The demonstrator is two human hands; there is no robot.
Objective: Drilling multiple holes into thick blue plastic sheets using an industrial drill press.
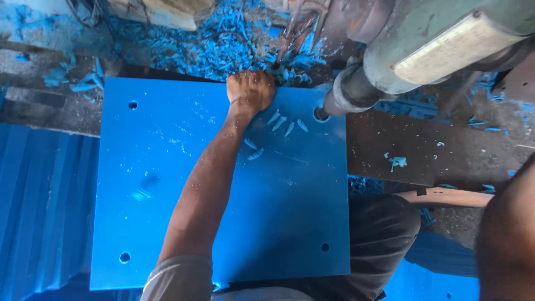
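Note:
A large blue plastic plate [167,184] lies flat on a dark machine table. My left hand [251,89] reaches across it, fingers curled over the plate's far edge and gripping it. The spindle of a grey-green drill machine [340,97] stands in a hole [320,114] at the plate's far right corner. Round holes sit at the other three corners, such as the hole at the far left [132,105]. Loose blue shavings [281,124] lie on the plate by my wrist. Only my right arm [510,239] shows at the right edge; its hand is out of view.
Heaps of blue shavings [212,44] cover the table beyond the plate. A wooden handle [446,198] sticks out at the right, above my dark trousers [379,234]. Stacked blue sheets [39,206] stand at the left. The machine's body [434,39] hangs over the far right.

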